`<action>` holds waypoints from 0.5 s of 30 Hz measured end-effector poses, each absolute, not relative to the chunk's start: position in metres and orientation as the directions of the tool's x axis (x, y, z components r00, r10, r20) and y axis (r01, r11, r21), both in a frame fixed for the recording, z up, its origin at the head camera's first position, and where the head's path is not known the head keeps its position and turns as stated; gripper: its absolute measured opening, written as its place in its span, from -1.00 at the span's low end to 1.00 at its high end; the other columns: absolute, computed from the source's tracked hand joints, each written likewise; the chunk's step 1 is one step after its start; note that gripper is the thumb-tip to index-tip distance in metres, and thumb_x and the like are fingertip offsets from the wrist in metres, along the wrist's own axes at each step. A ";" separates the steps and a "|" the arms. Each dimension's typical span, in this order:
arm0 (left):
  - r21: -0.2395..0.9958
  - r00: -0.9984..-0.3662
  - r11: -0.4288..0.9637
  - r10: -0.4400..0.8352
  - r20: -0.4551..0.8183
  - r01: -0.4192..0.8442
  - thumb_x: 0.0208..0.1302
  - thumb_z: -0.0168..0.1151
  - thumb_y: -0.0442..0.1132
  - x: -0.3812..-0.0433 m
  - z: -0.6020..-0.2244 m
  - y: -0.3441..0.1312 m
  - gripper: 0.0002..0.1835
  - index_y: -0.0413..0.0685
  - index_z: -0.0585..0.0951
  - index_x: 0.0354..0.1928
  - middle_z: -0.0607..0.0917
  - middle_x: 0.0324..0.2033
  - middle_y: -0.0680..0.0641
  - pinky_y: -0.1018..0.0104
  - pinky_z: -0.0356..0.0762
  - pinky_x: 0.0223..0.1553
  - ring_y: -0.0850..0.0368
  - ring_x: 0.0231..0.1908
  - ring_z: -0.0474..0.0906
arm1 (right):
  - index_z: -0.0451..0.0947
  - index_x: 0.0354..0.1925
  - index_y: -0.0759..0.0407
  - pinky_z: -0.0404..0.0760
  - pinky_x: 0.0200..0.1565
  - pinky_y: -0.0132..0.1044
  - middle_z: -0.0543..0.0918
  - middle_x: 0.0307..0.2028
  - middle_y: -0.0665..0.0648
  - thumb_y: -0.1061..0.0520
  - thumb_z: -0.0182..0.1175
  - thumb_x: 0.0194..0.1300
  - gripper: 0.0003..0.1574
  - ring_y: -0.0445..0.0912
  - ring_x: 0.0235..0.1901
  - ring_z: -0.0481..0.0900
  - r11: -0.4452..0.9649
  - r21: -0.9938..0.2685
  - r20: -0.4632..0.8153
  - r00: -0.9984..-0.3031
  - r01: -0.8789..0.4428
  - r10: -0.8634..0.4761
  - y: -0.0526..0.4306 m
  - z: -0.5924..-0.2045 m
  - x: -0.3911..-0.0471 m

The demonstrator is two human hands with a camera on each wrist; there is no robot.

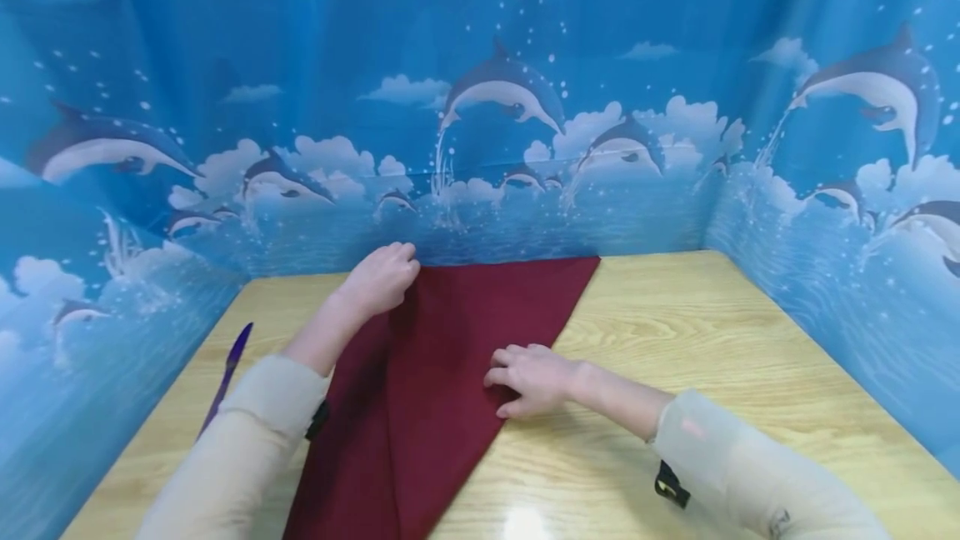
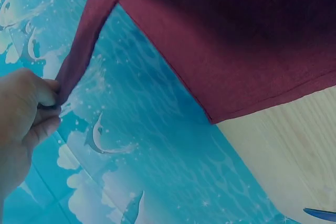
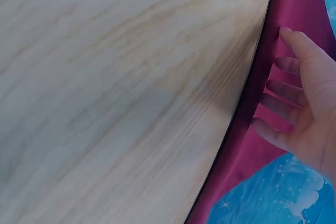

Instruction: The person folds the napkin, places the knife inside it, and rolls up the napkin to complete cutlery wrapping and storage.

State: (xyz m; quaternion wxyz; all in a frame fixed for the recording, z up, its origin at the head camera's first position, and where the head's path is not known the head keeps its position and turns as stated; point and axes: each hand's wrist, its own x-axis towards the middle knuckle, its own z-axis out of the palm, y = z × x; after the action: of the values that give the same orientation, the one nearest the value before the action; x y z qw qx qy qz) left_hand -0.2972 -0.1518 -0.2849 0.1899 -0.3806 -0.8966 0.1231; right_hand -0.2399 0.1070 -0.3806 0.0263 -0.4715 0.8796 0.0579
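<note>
A dark red cloth (image 1: 465, 315) lies folded on the table, with slanting edges and a layer overlapping at its left. At the far edge, my left hand (image 1: 384, 277) pinches a corner of this cloth. In the left wrist view the left hand (image 2: 23, 114) holds a narrow, gathered end of the cloth (image 2: 84, 51), raised off the rest. My right hand (image 1: 532, 377) rests on the right slanting edge with its fingers spread and slightly bent. The right wrist view shows those fingers (image 3: 283, 109) touching the cloth (image 3: 241, 156) without gripping it.
A purple knife (image 1: 231, 365) lies on the wooden table (image 1: 675, 315) at the left, partly hidden by my left sleeve. Blue curtains (image 1: 360, 40) printed with dolphins enclose the table's back and sides.
</note>
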 end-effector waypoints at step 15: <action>-0.436 -0.816 0.792 0.545 0.191 0.427 0.23 0.11 -0.47 -0.327 -0.290 -0.168 -0.84 -0.35 0.65 -0.44 0.48 -0.34 -0.30 0.09 0.55 -0.26 -0.15 -0.31 0.46 | 0.55 0.02 -0.07 0.47 -0.27 -0.36 0.50 -0.18 -0.03 -0.12 0.19 0.24 -0.61 -0.15 -0.15 0.46 0.504 0.077 -0.084 -0.509 -0.860 -0.857 0.100 -0.378 -0.249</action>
State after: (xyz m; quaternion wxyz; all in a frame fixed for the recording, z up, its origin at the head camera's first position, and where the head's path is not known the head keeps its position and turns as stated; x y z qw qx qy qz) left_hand -0.3273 -0.1677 -0.2901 0.1552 -0.2603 -0.9338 0.1903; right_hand -0.2492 0.0995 -0.3785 0.0175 -0.4952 0.8669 0.0541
